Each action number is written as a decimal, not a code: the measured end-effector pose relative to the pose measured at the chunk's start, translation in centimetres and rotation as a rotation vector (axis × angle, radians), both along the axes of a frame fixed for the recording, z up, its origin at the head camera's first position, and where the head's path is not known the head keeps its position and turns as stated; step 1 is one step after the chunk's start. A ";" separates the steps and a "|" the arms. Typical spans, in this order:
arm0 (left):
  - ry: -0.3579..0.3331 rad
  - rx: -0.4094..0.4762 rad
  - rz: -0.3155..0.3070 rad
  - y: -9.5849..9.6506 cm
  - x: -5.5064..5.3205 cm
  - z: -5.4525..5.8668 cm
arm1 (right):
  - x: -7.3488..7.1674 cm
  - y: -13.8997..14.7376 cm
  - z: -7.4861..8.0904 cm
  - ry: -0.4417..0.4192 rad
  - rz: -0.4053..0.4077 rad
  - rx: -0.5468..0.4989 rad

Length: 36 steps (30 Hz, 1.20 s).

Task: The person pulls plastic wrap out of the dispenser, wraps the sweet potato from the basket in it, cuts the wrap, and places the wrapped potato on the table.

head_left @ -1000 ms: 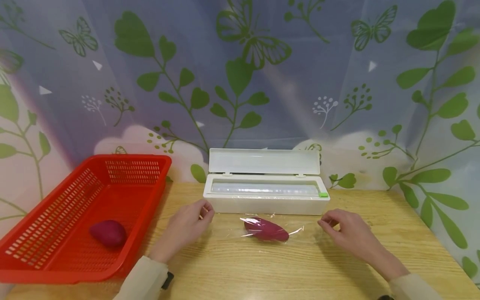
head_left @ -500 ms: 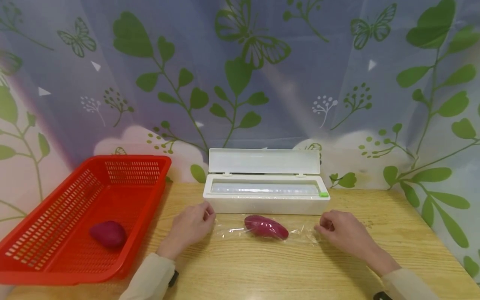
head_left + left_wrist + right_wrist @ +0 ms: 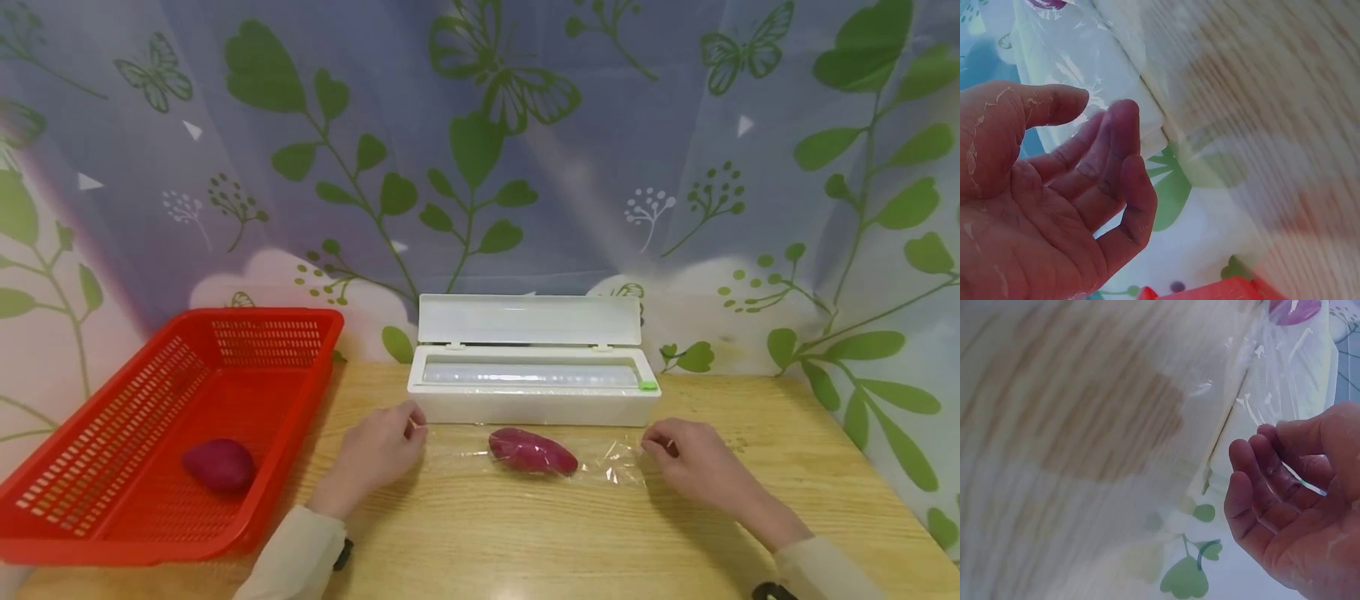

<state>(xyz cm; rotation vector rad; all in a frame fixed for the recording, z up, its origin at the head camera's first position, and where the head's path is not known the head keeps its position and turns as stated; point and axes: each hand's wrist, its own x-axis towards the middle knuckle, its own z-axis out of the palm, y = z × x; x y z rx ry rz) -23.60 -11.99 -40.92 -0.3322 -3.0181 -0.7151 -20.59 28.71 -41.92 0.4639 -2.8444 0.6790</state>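
Observation:
A purple sweet potato [image 3: 533, 452] lies in clear plastic wrap [image 3: 611, 458] on the wooden table, just in front of a white plastic-wrap dispenser box [image 3: 534, 408]. The wrap reaches out to both sides of it. At its left end my left hand [image 3: 381, 454] pinches the wrap between thumb and fingertips. My right hand [image 3: 693, 465] pinches the opposite end. In the right wrist view, creased wrap [image 3: 1257, 394] runs up from the thumb and fingertips toward the sweet potato. The other fingers of both hands are bent loosely.
The dispenser's lid [image 3: 529, 320] stands raised, with a roll of wrap [image 3: 529, 375] inside and a green cutter slide [image 3: 648, 386] at its right end. A red basket [image 3: 288, 433] on the left holds another sweet potato [image 3: 219, 465]. A patterned curtain [image 3: 570, 167] hangs behind the table.
The wrap beside the sweet potato has bunched and creased. My right hand shifted slightly left, then back right. My left hand has stayed nearly in place.

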 end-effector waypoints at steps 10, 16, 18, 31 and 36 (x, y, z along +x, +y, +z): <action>0.250 0.039 -0.185 0.8 2.1 1.7 | 1.2 -2.0 0.2 0.422 0.297 -0.021; 0.240 0.070 -0.467 3.8 2.6 1.3 | 1.7 -5.2 0.1 0.380 0.342 0.094; 0.248 0.044 -0.490 4.7 2.4 0.8 | 1.6 -6.0 0.0 0.341 0.329 0.137; 0.219 -0.076 -0.486 7.1 1.6 -0.6 | -0.1 -9.0 0.1 0.180 0.262 0.276; 0.206 -0.088 -0.469 7.6 1.1 -0.4 | -1.1 -9.4 0.2 0.143 0.233 0.249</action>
